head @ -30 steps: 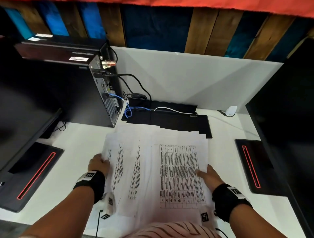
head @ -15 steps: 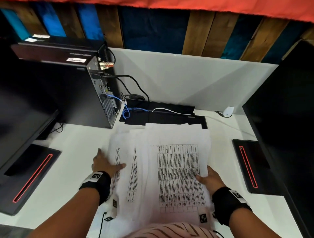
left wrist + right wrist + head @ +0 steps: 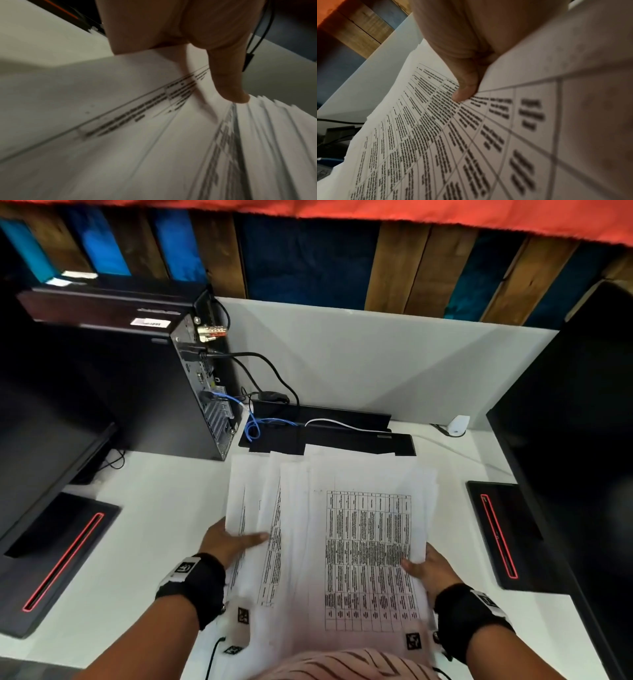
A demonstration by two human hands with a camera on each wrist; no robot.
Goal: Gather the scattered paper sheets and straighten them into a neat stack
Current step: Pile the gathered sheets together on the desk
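- The paper sheets [image 3: 329, 529] lay fanned in a loose pile on the white desk [image 3: 154, 525], just in front of the computer tower [image 3: 144, 392], their long axis running away from the person
- The left hand [image 3: 227, 541] gripped the pile's left edge, thumb on top of the outermost sheets and fingers hidden beneath; the left wrist view showed the thumb pressing where the offset edges bunched
- The right hand [image 3: 430, 570] gripped the right edge, thumb on the printed table sheet (its fingers were hidden under the paper)
- The spread ran leftward, toward the tower, so I judged the left hand nearer the stray sheets, which needed pushing right
- The desk stood against a white partition [image 3: 376, 364], black monitors at either side, planked wood and blue wall behind
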